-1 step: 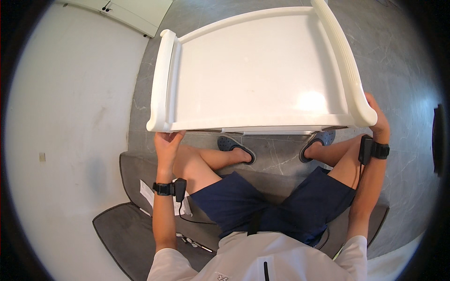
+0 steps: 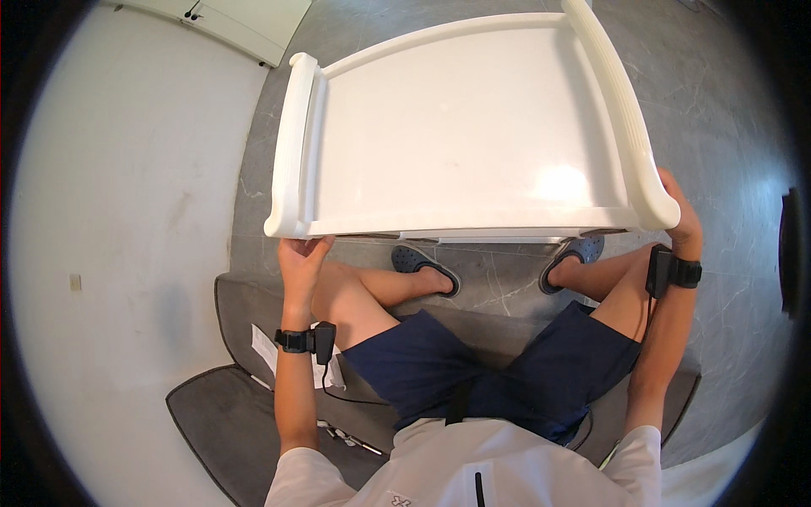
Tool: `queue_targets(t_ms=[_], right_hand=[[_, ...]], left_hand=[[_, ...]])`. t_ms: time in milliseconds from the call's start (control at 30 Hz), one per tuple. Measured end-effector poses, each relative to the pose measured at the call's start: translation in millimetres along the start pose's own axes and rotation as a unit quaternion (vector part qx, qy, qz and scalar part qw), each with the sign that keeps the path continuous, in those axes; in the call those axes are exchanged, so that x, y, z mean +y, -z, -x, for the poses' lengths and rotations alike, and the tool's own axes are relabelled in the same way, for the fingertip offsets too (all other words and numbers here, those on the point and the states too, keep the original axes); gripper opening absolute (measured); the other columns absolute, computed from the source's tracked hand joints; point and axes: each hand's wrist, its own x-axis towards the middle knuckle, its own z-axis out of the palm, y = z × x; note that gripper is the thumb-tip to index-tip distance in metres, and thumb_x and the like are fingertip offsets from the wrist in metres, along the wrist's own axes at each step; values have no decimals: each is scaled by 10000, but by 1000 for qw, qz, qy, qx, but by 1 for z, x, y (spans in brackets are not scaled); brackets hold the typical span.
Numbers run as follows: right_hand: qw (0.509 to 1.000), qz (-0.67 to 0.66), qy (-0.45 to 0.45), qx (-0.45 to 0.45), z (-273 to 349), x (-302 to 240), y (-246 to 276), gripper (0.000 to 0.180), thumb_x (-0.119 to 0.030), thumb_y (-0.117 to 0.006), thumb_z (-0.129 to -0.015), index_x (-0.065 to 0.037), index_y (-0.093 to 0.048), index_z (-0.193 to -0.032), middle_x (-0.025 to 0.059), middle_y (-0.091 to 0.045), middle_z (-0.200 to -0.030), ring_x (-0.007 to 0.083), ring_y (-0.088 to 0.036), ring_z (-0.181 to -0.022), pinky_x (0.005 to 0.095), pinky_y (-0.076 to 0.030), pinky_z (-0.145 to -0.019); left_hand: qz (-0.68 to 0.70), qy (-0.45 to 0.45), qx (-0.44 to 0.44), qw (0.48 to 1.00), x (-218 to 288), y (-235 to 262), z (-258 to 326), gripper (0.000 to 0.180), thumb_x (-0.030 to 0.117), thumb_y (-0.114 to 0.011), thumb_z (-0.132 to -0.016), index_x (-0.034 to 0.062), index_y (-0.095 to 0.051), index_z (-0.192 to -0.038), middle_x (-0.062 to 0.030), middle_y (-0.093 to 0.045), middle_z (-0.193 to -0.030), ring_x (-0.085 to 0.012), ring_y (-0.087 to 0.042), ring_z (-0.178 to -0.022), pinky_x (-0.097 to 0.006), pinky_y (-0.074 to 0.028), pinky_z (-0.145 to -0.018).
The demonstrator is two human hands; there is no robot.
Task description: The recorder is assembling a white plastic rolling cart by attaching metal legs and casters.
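Observation:
A large white plastic stand with a tray-like top [image 2: 456,127] is in front of my knees. Raised rims run along its left and right sides, the right one ribbed and longer. Below the near edge, a strip of a lower white part shows. My left hand [image 2: 302,253] grips the near left corner from beneath; its fingertips are hidden under the edge. At the near right corner, my right hand [image 2: 683,211] is curled against the outer side of the rim, most of its fingers hidden behind it. Both wrists carry black strapped devices with cables.
I sit on a dark grey sofa [image 2: 245,422]. White papers [image 2: 329,372] and a small bundle of metal and white parts [image 2: 351,438] lie beside my left arm. A white wall [image 2: 135,211] rises at left, a white cabinet [image 2: 236,25] stands far left, and grey tiled floor [image 2: 726,127] surrounds the stand.

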Motion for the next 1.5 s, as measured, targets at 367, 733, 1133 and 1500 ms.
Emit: queue_targets(t_ms=[367, 733, 1133, 1500], right_hand=[[998, -25, -39, 34, 3, 8, 7, 533, -216, -790, -824, 5, -648, -1288, 62, -686, -1218, 137, -619, -1091, 324, -476, -992], [988, -50, -1, 148, 40, 94, 60, 538, -165, -535, -993, 0, -400, -1487, 87, -528, -1423, 177, -544, -1238, 319, -433, -1072], [979, -153, -28, 131, 39, -69, -9, 643, -510, -358, -1080, -28, -406, -1504, 138, -543, -1411, 240, -521, -1288, 410, -418, -1099], [989, 68, -34, 124, 39, -130, -67, 821, -573, -498, -993, -7, -290, -1549, 160, -409, -1562, 302, -441, -1378, 455, -365, -1129]], left_hand=[[21, -9, -16, 1000, -17, 19, 2, 491, 45, -748, -888, -28, -515, -1314, -122, -616, -1259, -205, -607, -1170, -358, -506, -1003], [-8, 11, -7, 1000, -7, 18, 6, 362, 33, -744, -887, -46, -645, -1226, -132, -706, -1134, -187, -675, -1047, -324, -530, -948], [127, -29, -230, 965, 1, 64, -58, 271, 22, -636, -940, -19, -656, -1207, -119, -722, -1138, -179, -674, -1086, -328, -518, -987], [54, 1, -296, 954, -32, 18, -164, 316, 225, -656, -937, 5, -663, -1163, -137, -691, -1156, -209, -684, -991, -333, -523, -850]])
